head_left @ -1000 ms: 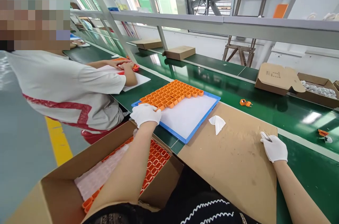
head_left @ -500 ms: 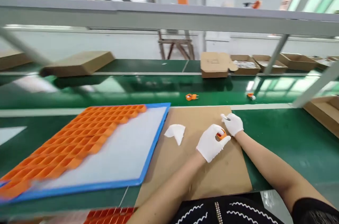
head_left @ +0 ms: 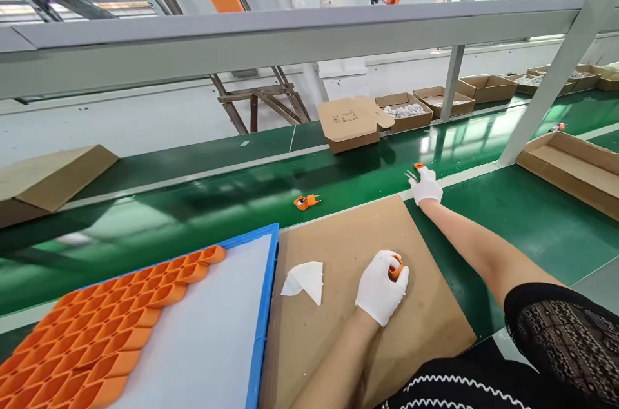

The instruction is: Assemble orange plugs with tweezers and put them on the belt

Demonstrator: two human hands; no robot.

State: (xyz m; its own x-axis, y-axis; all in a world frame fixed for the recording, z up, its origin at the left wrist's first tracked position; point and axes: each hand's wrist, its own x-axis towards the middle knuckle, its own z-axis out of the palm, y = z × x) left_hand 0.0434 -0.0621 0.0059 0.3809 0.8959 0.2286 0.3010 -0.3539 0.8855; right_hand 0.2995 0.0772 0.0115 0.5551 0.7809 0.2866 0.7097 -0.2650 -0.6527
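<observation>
My left hand (head_left: 381, 289), in a white glove, is closed around a small orange plastic ring (head_left: 395, 269) above the cardboard sheet (head_left: 348, 228). Much of the ring is hidden by the fingers. Stretched forward over the green belt, my gloved right hand (head_left: 426, 188) holds metal tweezers (head_left: 411, 175), their tips pointing left. Its fingertips are at a small orange part (head_left: 418, 166); whether they grip it I cannot tell. A folded white cloth (head_left: 304, 280) lies on the cardboard, left of my left hand.
A blue-rimmed tray (head_left: 264, 325) at left bears rows of orange rings (head_left: 101, 325). An orange part with two prongs (head_left: 305, 202) lies on the green belt (head_left: 232, 202). Cardboard boxes (head_left: 403, 111) line the back. A slanted post (head_left: 551, 67) and open box (head_left: 570, 164) stand at right.
My right hand has moved forward from the cardboard's edge to the orange part on the belt, tweezers still in it. The left hand keeps the orange ring. The view has turned right.
</observation>
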